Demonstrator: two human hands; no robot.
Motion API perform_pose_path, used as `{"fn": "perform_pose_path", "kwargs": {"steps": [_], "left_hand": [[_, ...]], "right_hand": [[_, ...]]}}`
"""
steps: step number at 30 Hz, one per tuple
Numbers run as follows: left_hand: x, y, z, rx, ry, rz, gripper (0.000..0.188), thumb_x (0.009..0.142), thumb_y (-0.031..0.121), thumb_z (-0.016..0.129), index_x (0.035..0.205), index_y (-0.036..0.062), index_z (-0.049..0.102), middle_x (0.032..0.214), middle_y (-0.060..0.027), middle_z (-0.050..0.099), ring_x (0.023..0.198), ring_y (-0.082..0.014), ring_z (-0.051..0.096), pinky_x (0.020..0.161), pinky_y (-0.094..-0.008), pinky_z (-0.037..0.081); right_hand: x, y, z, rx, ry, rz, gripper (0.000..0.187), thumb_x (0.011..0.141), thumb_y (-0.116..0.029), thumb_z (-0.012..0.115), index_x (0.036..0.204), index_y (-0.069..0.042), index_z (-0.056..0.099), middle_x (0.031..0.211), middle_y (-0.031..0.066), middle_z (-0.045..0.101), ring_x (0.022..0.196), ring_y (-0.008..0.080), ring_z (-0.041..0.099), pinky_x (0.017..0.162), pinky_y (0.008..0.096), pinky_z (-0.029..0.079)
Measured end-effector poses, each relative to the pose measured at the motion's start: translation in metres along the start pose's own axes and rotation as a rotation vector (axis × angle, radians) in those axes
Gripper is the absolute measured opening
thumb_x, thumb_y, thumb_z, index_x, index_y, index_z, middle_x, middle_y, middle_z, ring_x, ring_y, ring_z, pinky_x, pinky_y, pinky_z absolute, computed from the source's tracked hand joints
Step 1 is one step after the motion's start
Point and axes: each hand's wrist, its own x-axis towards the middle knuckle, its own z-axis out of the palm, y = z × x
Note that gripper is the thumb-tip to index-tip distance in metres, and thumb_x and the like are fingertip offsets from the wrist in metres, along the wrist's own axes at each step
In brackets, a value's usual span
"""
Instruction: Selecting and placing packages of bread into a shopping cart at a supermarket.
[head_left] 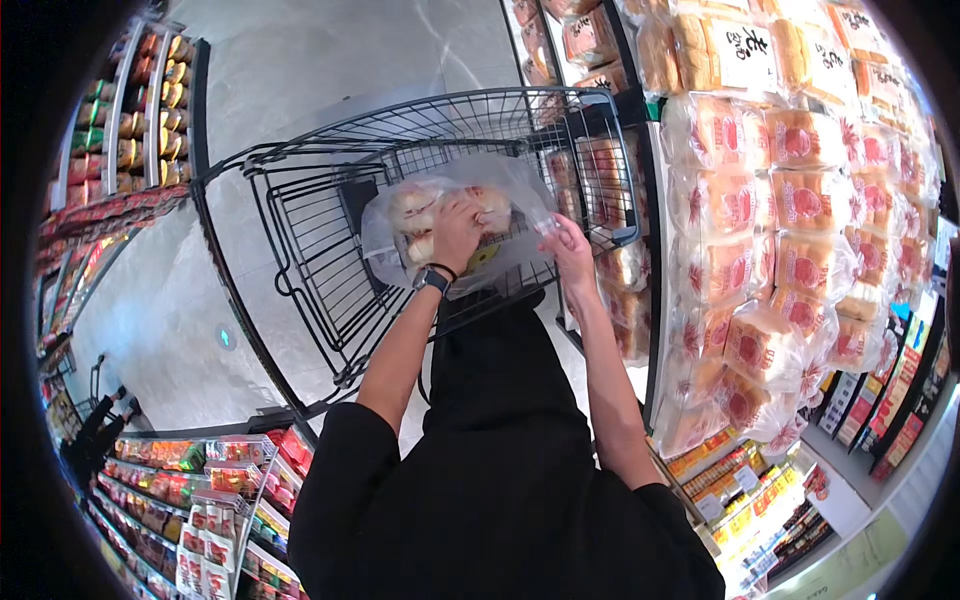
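A large, thin, clear plastic bag (525,205) spreads over the shopping cart's basket in front of me. Pale round bread buns (412,207) with brownish tops sit together at the bag, seen partly through its film. My left hand (458,238), with a dark watch at the wrist, lies over the buns, its fingers bent against them; the fingertips are partly hidden. At the bag's right edge, my right hand (568,250) pinches the film between thumb and fingers. Something yellow-green (482,258) shows beneath the buns, too covered to name.
The dark wire shopping cart (320,290) stands crosswise before me. Close on the right rises a tall display of bagged bread loaves (730,205). Snack shelves (150,480) stand at the lower left, and more packed shelves (130,120) at the far left. Pale floor (160,290) lies between.
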Motion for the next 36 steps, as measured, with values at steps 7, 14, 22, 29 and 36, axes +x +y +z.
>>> {"fn": "perform_pose_path", "kwargs": {"steps": [7, 14, 22, 29, 36], "left_hand": [[0.006, -0.061, 0.039, 0.147, 0.039, -0.035, 0.015, 0.074, 0.01, 0.069, 0.089, 0.0109, 0.07, 0.099, -0.0046, 0.062, 0.1, -0.0283, 0.056, 0.084, -0.0447, 0.041], [0.017, -0.058, 0.073, 0.314, 0.099, -0.323, 0.015, 0.076, 0.014, 0.073, 0.09, 0.0111, 0.072, 0.095, -0.006, 0.058, 0.1, -0.0275, 0.054, 0.084, -0.0433, 0.04], [0.009, -0.055, 0.042, 0.293, 0.027, -0.22, 0.03, 0.076, 0.011, 0.07, 0.105, 0.0111, 0.069, 0.107, -0.009, 0.06, 0.111, -0.029, 0.054, 0.092, -0.0449, 0.04], [-0.032, 0.018, 0.003, -0.174, 0.11, -0.292, 0.01, 0.083, 0.005, 0.064, 0.092, 0.0023, 0.064, 0.081, -0.0091, 0.06, 0.076, -0.0262, 0.056, 0.069, -0.0358, 0.045], [-0.006, 0.313, -0.114, -1.146, -0.775, 0.422, 0.054, 0.099, 0.038, 0.06, 0.06, 0.0045, 0.043, 0.06, -0.0048, 0.045, 0.056, -0.0212, 0.044, 0.056, -0.0341, 0.035]], "right_hand": [[-0.01, 0.001, 0.001, 0.015, 0.047, 0.01, 0.043, 0.096, -0.002, 0.059, 0.138, -0.002, 0.049, 0.112, 0.0099, 0.069, 0.091, 0.0135, 0.063, 0.088, 0.0275, 0.047], [-0.02, 0.006, -0.008, -0.044, 0.101, 0.04, 0.039, 0.096, -0.001, 0.057, 0.135, 0.0, 0.051, 0.096, 0.0051, 0.065, 0.088, 0.0137, 0.064, 0.086, 0.027, 0.046], [-0.027, 0.004, -0.016, -0.061, 0.021, 0.004, 0.038, 0.096, -0.002, 0.057, 0.134, 0.002, 0.051, 0.103, 0.0077, 0.066, 0.094, 0.016, 0.064, 0.088, 0.0285, 0.049], [-0.035, 0.012, -0.05, 0.059, -0.021, -0.105, 0.037, 0.096, -0.001, 0.056, 0.132, 0.002, 0.051, 0.116, 0.0133, 0.066, 0.105, 0.0187, 0.064, 0.095, 0.0308, 0.05], [-0.061, 0.057, -0.11, -0.018, -0.076, -0.134, 0.033, 0.096, -0.002, 0.053, 0.128, 0.002, 0.055, 0.113, 0.0136, 0.068, 0.101, 0.0181, 0.065, 0.092, 0.0308, 0.052]]}}
